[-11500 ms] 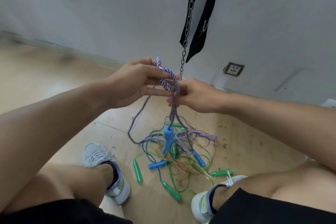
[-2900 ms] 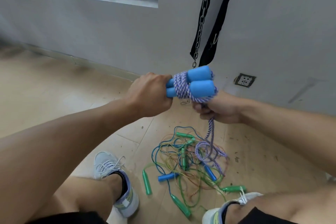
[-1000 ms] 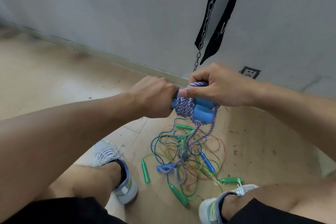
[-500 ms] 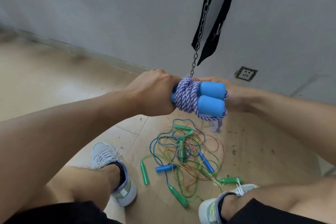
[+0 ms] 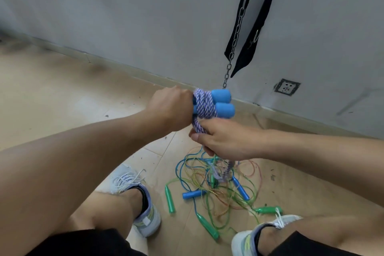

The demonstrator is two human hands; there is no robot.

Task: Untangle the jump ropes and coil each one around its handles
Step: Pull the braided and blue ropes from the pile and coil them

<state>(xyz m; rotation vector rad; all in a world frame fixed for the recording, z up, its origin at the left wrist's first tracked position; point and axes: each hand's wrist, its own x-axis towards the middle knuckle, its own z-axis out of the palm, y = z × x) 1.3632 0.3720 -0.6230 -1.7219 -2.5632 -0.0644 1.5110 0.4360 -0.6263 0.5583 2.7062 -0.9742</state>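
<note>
**Braided rope wound on paired handles, tail held below**

The tan floor [image 5: 62, 93] meets a grey wall [image 5: 124, 31], from which a black strap [image 5: 254, 33] and a metal chain [image 5: 239, 21] hang; a wall socket [image 5: 286, 87] sits low to their right. The person is seated, with one sneaker [image 5: 137, 195] on the left and another at lower right.

Between the feet lies the tangle of thin ropes [image 5: 218, 185] — green, blue and orange cords crossing one another, with green handles [image 5: 169, 198] and small blue handles [image 5: 192, 194] spread among them.

Left hand [image 5: 172, 108]: closed in a fist round one end of the two blue foam handles [image 5: 223, 104], which lie side by side and stick out to the right, raised above the tangle.

The purple-and-white braided rope [image 5: 204, 104] is wrapped in several turns around the middle of those handles, touching the fist.

Right hand [image 5: 224, 139]: just below the handles, fingers curled round the rope's free length — the remainder hangs from under the hand down into the tangle.
</note>
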